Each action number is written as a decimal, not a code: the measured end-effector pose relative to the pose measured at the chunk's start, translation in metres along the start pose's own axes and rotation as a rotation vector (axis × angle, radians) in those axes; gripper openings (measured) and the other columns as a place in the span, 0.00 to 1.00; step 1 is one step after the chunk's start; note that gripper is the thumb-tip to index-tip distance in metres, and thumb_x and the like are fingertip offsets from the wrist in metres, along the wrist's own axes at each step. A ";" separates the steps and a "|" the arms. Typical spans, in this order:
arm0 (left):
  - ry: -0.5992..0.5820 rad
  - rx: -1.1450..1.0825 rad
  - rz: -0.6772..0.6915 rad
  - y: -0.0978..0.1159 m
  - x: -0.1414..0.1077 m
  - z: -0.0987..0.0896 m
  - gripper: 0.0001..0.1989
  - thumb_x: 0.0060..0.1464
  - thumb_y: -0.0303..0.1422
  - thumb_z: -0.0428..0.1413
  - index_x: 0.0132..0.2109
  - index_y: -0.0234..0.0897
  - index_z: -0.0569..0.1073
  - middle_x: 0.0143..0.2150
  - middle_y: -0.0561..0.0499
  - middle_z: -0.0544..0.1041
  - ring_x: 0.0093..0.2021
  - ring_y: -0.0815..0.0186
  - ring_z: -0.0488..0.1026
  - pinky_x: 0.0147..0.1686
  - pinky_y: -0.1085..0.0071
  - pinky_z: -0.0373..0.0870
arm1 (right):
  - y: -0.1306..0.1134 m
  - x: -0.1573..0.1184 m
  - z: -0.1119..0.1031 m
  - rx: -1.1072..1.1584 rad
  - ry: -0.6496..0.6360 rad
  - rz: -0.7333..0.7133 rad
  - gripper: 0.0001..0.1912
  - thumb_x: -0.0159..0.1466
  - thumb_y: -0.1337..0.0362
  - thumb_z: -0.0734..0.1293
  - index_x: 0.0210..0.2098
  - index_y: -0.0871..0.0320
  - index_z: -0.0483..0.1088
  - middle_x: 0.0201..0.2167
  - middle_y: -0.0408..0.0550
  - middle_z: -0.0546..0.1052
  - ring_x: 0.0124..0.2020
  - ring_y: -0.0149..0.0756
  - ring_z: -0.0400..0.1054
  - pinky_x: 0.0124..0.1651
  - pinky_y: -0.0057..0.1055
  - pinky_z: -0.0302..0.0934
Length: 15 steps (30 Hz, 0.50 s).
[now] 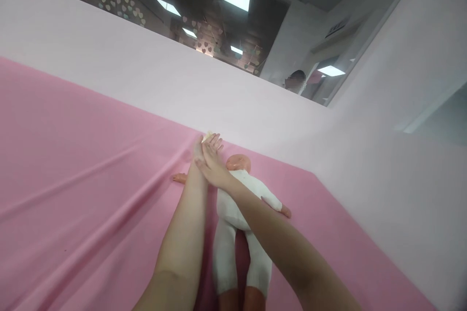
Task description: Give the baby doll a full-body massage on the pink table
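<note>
My left hand (199, 148) is stretched forward, its fingertips apart near the far edge of the pink sheet. My right hand (212, 164) lies across the left palm and wrist, touching them, with fingers extended. A small pale yellow thing (209, 134) shows just beyond the hands; its kind is unclear, and I cannot tell whether a hand touches it. Just right of my hands lies a baby doll (233, 206) in a white suit, arms spread and head away from me. My right forearm passes over its body and hides part of it.
Beneath the doll is a pink sheet (91, 180), wrinkled on the left. A white wall (175, 92) rises behind it and turns a corner at right. Above is a window (204, 14) with ceiling lights, heart decorations and a person's head (296, 81) beyond or reflected.
</note>
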State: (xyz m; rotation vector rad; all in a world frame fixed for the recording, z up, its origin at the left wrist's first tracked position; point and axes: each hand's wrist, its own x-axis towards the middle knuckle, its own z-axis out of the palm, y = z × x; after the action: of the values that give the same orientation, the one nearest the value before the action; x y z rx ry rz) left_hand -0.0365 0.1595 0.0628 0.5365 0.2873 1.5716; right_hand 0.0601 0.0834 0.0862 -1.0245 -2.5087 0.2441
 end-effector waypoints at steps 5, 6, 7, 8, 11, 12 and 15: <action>-0.058 0.210 0.095 0.000 -0.002 0.031 0.28 0.65 0.48 0.37 0.61 0.39 0.68 0.72 0.48 0.56 0.72 0.60 0.51 0.69 0.59 0.45 | 0.011 -0.070 -0.018 0.086 -0.023 0.001 0.34 0.73 0.49 0.45 0.73 0.54 0.33 0.74 0.46 0.39 0.74 0.40 0.30 0.73 0.45 0.28; -0.050 0.326 0.127 -0.006 -0.001 0.040 0.27 0.65 0.48 0.38 0.61 0.41 0.67 0.72 0.50 0.56 0.73 0.60 0.49 0.70 0.59 0.43 | 0.025 -0.078 -0.017 0.024 -0.010 0.082 0.34 0.73 0.48 0.46 0.73 0.55 0.34 0.74 0.48 0.39 0.74 0.43 0.28 0.73 0.48 0.27; -0.028 0.447 0.143 -0.015 0.001 0.049 0.25 0.65 0.47 0.40 0.61 0.42 0.67 0.72 0.52 0.55 0.73 0.60 0.46 0.70 0.59 0.42 | 0.042 -0.086 -0.014 -0.040 -0.014 0.182 0.35 0.72 0.48 0.46 0.73 0.58 0.36 0.74 0.50 0.38 0.74 0.46 0.26 0.72 0.52 0.26; -0.005 0.544 0.140 -0.027 0.002 0.057 0.23 0.65 0.45 0.43 0.60 0.44 0.68 0.72 0.54 0.55 0.74 0.60 0.43 0.70 0.58 0.39 | 0.059 -0.091 -0.009 -0.094 -0.020 0.280 0.35 0.72 0.48 0.46 0.73 0.60 0.37 0.74 0.52 0.38 0.74 0.49 0.24 0.71 0.56 0.26; 0.076 0.780 0.055 -0.076 -0.003 0.070 0.23 0.58 0.37 0.54 0.60 0.40 0.67 0.75 0.49 0.45 0.75 0.58 0.31 0.70 0.56 0.26 | 0.102 -0.104 0.011 -0.190 -0.006 0.501 0.35 0.72 0.49 0.47 0.73 0.58 0.36 0.74 0.53 0.37 0.74 0.50 0.26 0.70 0.59 0.29; 0.105 0.838 0.030 -0.095 -0.007 0.070 0.25 0.55 0.34 0.57 0.60 0.37 0.66 0.75 0.45 0.41 0.74 0.57 0.25 0.68 0.54 0.20 | 0.112 -0.108 0.017 -0.190 0.010 0.563 0.34 0.72 0.50 0.47 0.73 0.56 0.35 0.74 0.52 0.36 0.74 0.50 0.28 0.70 0.60 0.32; 0.186 0.979 -0.025 -0.146 -0.027 0.059 0.29 0.50 0.27 0.56 0.60 0.30 0.65 0.75 0.37 0.33 0.71 0.56 0.12 0.65 0.51 0.13 | 0.124 -0.117 0.028 -0.209 0.013 0.551 0.33 0.72 0.53 0.50 0.72 0.50 0.36 0.74 0.48 0.35 0.74 0.50 0.28 0.69 0.60 0.34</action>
State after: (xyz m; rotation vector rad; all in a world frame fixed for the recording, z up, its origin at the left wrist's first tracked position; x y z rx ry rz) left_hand 0.1193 0.1364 0.0371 1.1221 1.2271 1.3843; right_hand 0.2010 0.0896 -0.0141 -1.7853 -2.2216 0.1318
